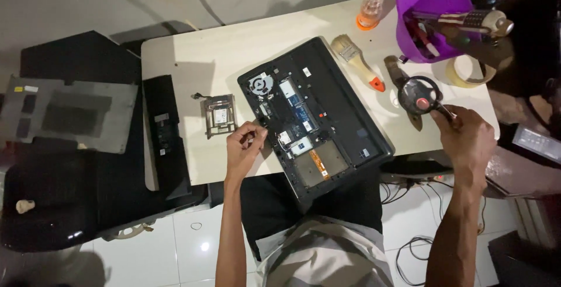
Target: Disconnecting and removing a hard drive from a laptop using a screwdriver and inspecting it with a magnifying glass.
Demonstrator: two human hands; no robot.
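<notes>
Laptop: an opened laptop (315,117) lay upside down and aslant on the pale worktop (198,59), its bottom cover off, with the fan, boards and an orange ribbon cable bare.
Left hand: the left hand (244,144) rested at the laptop's near-left edge, its fingers (257,132) pressed together as if pinching something very small; what they pinched was too small to tell.
Right hand: the right hand (467,138) was well apart from the laptop, at the worktop's right edge, fingers closed around the shaft of a thin tool (439,109) beside a round black case with a red centre (419,95).
Risk, small part: a tiny piece between the fingertips could have slipped and dropped into the open chassis or onto the tiled floor (187,246), where it would be hard to find in this dim light.
Risk, bare boards: the left hand sat just beside exposed circuitry, so a stray touch or snag could have strained the ribbon cable.
Risk, drive bracket: the metal drive bracket (218,115) lay loose near the left wrist, and a sweep of the forearm could have pushed it about.
Risk, right edge: the tape roll (467,72), the purple tub (435,15) of tools, the brush (357,62) and the glue bottle (370,9) crowded that end, and a careless reach could have knocked one off.
</notes>
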